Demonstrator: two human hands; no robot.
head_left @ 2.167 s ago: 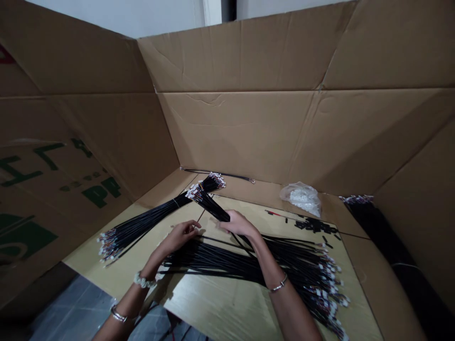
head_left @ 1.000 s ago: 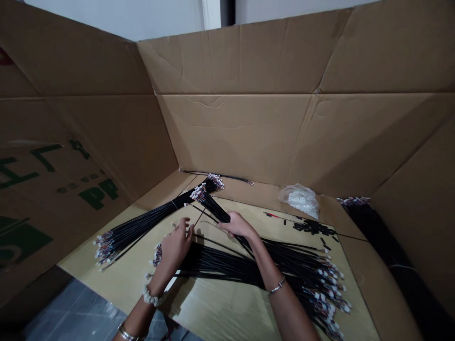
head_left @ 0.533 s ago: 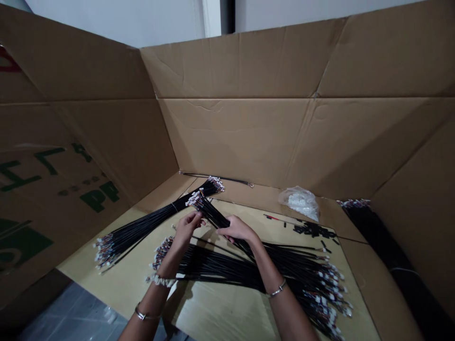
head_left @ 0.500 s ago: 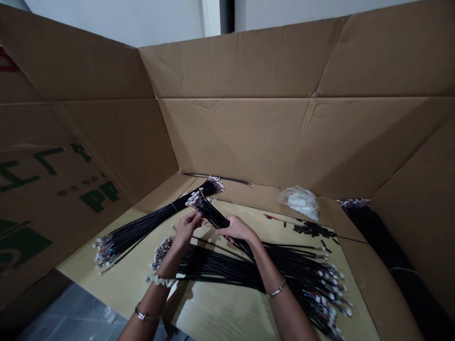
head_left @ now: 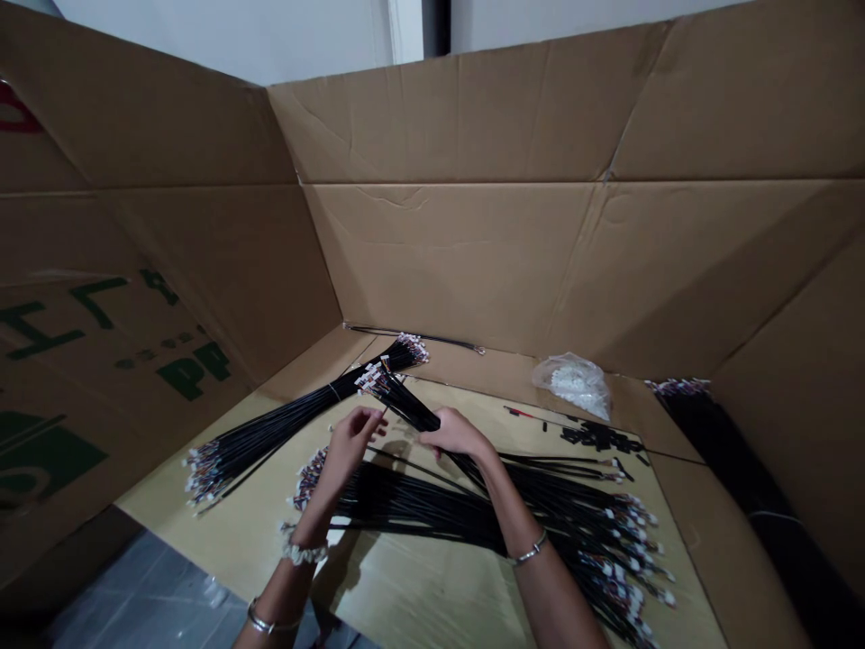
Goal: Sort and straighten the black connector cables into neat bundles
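My right hand (head_left: pixel 454 433) is wrapped round a bundle of black cables (head_left: pixel 409 403), held tilted above the table with its white connector ends up and to the left. Just below those connectors is my left hand (head_left: pixel 354 440), its thumb and fingertips pinched together; what lies between them is too small to make out. Beneath both hands, a wide spread of black cables (head_left: pixel 425 507) with white connectors and coloured wires at both ends lies across the table. Behind my left hand rests a tied cable bundle (head_left: pixel 284 422).
Cardboard walls (head_left: pixel 446 261) surround the pale table (head_left: pixel 405 586) at the back and sides. A clear bag of small white parts (head_left: pixel 574 386) sits at the back, near loose black tube pieces (head_left: pixel 601 437). Another tied cable bundle (head_left: pixel 750 487) leans at the right; one cable (head_left: pixel 419 337) lies along the back.
My left hand has drawn slightly down and away from the connector end of the held bundle. My right hand keeps its grip. The whole view has shifted slightly.
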